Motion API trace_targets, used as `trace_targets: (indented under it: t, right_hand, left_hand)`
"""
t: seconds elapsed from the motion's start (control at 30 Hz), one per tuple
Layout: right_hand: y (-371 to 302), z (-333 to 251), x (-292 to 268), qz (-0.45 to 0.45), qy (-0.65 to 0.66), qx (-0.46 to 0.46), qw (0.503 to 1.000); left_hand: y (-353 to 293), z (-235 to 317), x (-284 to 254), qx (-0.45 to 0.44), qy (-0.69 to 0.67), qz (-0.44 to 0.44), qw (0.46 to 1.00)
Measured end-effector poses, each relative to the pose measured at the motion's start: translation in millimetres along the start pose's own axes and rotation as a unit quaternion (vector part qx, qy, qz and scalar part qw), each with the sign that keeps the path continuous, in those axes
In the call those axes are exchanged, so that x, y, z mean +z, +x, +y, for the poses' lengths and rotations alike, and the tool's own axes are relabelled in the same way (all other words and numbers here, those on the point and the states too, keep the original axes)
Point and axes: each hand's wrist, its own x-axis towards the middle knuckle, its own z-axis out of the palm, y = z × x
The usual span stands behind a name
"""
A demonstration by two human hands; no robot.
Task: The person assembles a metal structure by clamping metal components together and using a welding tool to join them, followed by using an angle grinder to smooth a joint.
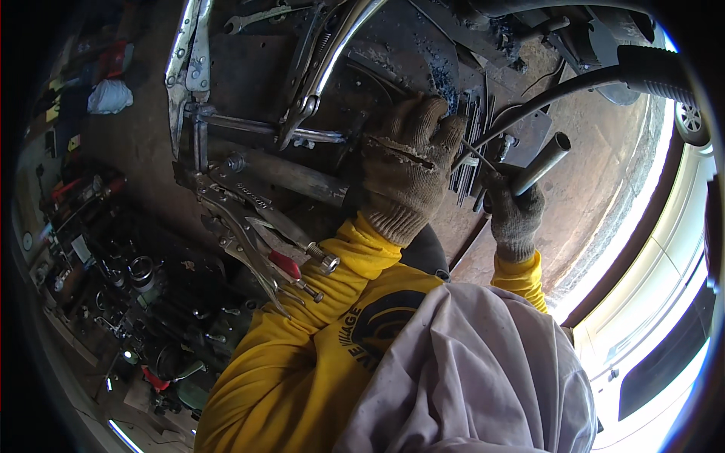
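Pale grey cloth (468, 362), draped in folds over the yellow sweatshirt (272, 377) – nearest item to the lens.

Metal tube (541, 164), one, short, dull silver: located right of centre above the worktop (585, 208), its lower part in the right hand (517, 211). Grip: gloved fingers closed around it; how much of the tube the glove hides cannot be told.

Handling (judged by eye): stiff, of moderate weight, unlikely to dent; smooth-walled, so it may turn or slide within knitted fabric. Best hold: mid-wall, fingers wrapped fully round, clear of the open rim, whose edge could be sharp.

Orientation: long axis slanted, running from the right hand at lower left toward upper right; the open mouth faces up and away from the wearer.

Left hand (408, 170), gloved, worn through across the back: fingers curled – contents, if any, hidden from view. Beside its fingertips, a black cable (555, 97) comes in from upper right.

Adjacent stock: thick pipe (291, 175), lying crosswise by the left forearm; locking pliers (234, 219) with a red lever, near that pipe; dark thin rods (472, 113), bundled between and beyond the hands.
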Motion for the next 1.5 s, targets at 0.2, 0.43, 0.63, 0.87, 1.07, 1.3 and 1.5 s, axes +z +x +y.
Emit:
trace_targets:
  t: [0.2,0.43,0.63,0.87,1.07,1.3,1.5]
  right_hand:
    - [0.2,2.0,-1.1,0.001,0.005,-0.009,1.000]
    - [0.4,2.2,-2.9,-0.004,0.003,-0.003,1.000]
    - [-0.2,1.9,-2.4,-0.003,0.001,-0.001,1.000]
    - [-2.0,15.6,-11.6,-0.053,0.062,-0.056,0.995]
    - [-11.2,13.6,-59.9,-0.069,0.012,0.003,0.998]
    - [-44.8,3.2,-117.2,-0.114,-0.214,0.081,0.967]
    - [-38.7,-3.1,-94.3,-0.143,-0.321,-0.107,0.930]
  left_hand:
    - [-1.7,-3.5,2.7,0.010,-0.016,0.017,1.000]
    - [-0.7,-1.0,0.4,0.007,-0.005,0.010,1.000]
    - [-1.2,-4.1,-0.1,0.015,-0.018,0.014,1.000]
    - [0.2,0.6,-3.9,-0.001,-0.019,-0.003,1.000]
    - [1.1,-1.1,2.0,0.036,-0.013,0.033,0.999]
    - [-1.4,-2.0,7.0,0.049,0.016,0.018,0.999]
    - [-3.2,-2.5,6.5,0.065,0.029,-0.003,0.997]
